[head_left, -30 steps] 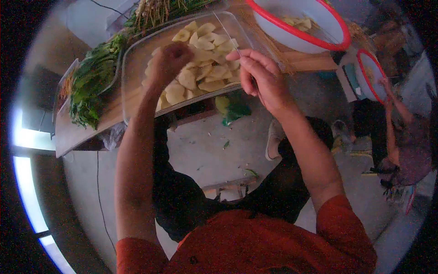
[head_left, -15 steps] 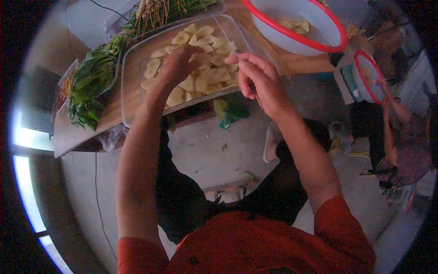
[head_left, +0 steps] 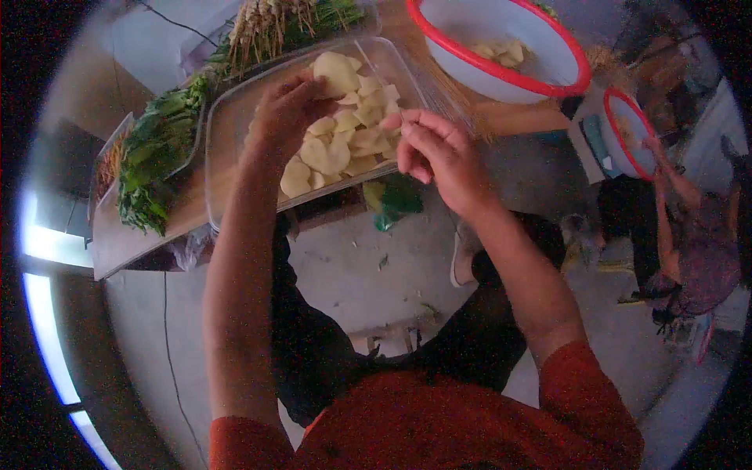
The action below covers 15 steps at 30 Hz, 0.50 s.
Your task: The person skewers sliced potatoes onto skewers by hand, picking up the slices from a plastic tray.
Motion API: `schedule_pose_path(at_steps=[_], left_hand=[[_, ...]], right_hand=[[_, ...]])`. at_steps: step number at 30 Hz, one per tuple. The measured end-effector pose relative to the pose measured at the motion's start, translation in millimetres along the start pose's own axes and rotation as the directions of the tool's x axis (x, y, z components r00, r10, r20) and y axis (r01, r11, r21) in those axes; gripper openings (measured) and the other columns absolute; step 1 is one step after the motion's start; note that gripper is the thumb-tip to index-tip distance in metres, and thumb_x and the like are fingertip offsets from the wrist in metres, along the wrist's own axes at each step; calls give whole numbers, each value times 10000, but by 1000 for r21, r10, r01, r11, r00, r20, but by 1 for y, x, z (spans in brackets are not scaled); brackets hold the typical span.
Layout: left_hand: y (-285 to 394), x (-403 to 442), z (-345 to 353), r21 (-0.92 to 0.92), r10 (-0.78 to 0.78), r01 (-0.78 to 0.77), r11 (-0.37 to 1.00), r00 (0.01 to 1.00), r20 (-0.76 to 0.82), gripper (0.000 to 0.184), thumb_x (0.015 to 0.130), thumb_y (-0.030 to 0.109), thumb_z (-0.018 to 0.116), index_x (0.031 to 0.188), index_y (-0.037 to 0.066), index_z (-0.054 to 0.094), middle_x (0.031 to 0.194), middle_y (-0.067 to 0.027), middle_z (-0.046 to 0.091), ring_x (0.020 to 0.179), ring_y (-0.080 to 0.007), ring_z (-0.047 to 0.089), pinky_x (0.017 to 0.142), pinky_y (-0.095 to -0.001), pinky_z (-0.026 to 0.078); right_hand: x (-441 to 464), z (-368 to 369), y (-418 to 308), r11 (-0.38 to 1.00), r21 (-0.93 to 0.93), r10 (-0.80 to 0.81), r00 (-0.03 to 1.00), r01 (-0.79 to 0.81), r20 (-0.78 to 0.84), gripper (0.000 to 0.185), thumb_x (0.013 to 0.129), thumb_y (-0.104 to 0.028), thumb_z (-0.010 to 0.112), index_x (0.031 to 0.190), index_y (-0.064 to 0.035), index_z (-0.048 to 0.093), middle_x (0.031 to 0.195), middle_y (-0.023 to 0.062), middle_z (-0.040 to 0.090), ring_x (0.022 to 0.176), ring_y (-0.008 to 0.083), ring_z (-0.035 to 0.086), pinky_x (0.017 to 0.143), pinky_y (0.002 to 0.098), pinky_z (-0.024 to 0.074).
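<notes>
My left hand (head_left: 288,117) pinches a broad, pale potato slice (head_left: 335,73) at its edge, above the left part of a clear shallow tray (head_left: 210,168). Several more potato slices (head_left: 325,153) lie heaped in that tray. Fingers curled, my right hand (head_left: 440,153) grips a thin skewer (head_left: 381,81) over the tray's right side. The skewer slants up and away to the left, and its tip is hard to make out. A gap separates the held slice from the skewer.
Beyond the tray lie bundled greens with pale roots (head_left: 262,27); leafy greens (head_left: 160,137) lie left. A red-rimmed white basin (head_left: 478,70) holds potato slices at the back right. Thin sticks (head_left: 450,90) lie beside the tray. Another person (head_left: 705,243) works at right near a second red-rimmed basin (head_left: 633,141).
My left hand has drawn back to the left and now holds up a large potato slice from the heap. My right hand has shifted slightly left with the skewer.
</notes>
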<state>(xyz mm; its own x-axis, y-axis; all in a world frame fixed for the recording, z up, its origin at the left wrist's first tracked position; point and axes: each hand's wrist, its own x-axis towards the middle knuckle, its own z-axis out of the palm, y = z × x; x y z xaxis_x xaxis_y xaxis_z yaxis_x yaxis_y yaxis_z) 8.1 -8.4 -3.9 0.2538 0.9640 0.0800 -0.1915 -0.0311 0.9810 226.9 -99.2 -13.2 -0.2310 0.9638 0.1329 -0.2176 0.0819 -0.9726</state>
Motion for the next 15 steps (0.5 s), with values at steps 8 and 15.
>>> schedule_pose_path(at_steps=[8,15], left_hand=[[-9,4,-9,-393,-9,23,919,999,37,255,899,73,517,1127,-42,508,1083,-140,585,975,-268,603,843,-332,518],[-3,0,-10,-451,-41,48,891,999,26,219,902,87,533,1089,-27,519,1046,-132,589,985,-295,598,845,-352,522]], right_hand=[[-9,15,-2,993,-117,29,992,-15,119,334,946,-224,397,1160,-13,544,496,-32,408,409,42,351,402,196,289],[-5,15,5,987,-158,35,990,-13,137,343,951,-189,390,1194,15,520,486,-45,370,394,39,335,395,194,279]])
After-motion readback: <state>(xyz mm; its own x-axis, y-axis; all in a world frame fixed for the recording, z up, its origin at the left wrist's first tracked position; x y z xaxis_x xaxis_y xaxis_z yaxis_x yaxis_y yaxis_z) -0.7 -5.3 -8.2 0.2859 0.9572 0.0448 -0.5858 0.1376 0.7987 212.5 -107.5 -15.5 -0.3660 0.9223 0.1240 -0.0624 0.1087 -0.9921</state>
